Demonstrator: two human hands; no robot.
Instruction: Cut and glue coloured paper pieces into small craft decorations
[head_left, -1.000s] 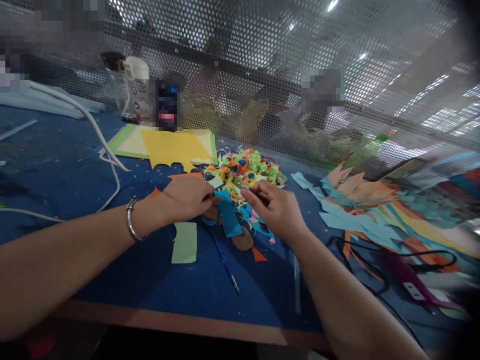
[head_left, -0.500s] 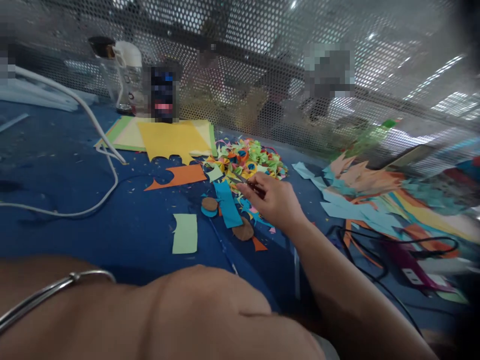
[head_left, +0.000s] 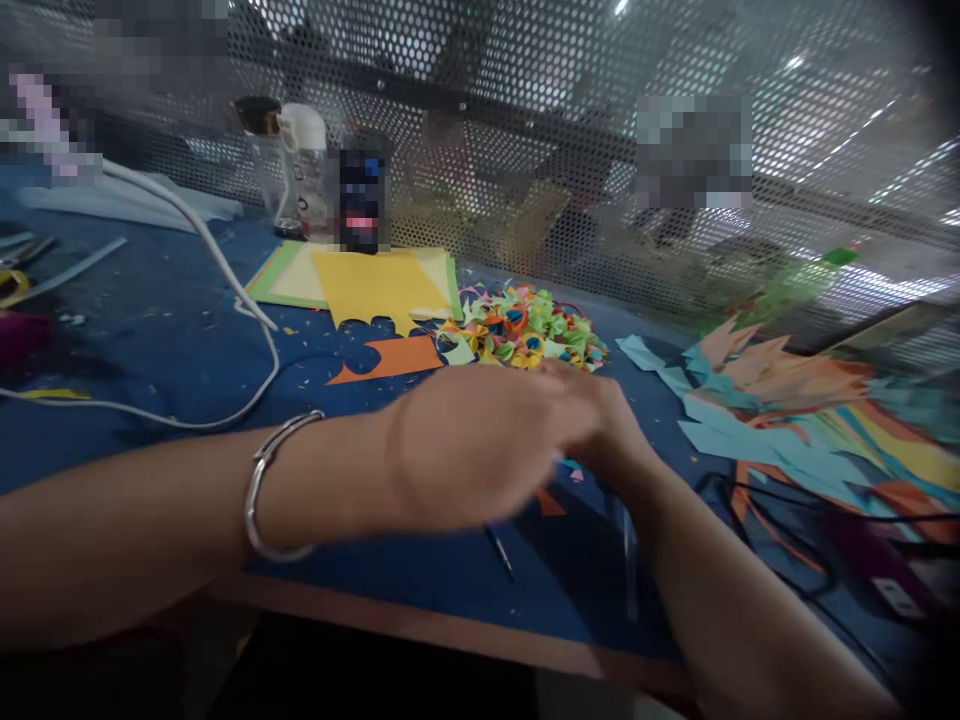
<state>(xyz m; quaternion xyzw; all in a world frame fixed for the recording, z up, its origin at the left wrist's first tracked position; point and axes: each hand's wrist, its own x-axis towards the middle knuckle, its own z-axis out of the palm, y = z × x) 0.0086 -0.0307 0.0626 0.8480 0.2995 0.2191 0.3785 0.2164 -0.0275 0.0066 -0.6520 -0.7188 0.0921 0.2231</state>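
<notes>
My left hand [head_left: 472, 440], with a silver bangle at the wrist, stretches across the blue table and is smeared by motion. Its fingers meet or overlap my right hand [head_left: 611, 415], whose curled fingers are largely hidden behind it. Whatever lies between the hands cannot be seen. Just beyond them is a heap of small curled paper pieces [head_left: 532, 325] in many colours. An orange paper offcut [head_left: 405, 358] with a curved cut lies left of the heap. Below my left hand a thin pen-like stick [head_left: 500, 555] shows, near an orange scrap [head_left: 551, 503].
Stacked coloured sheets with a cut yellow sheet [head_left: 375, 285] lie at the back. Behind them stand bottles [head_left: 304, 165] and a phone [head_left: 361, 200] against a perforated metal screen [head_left: 480, 200]. A white cable [head_left: 202, 240] loops on the left; blue paper pieces [head_left: 765, 440] and dark cables [head_left: 757, 490] lie right.
My left hand has moved up and forward from the table's near edge to my right hand. It now covers the blue strip, brown discs and pale green piece. The view has shifted left.
</notes>
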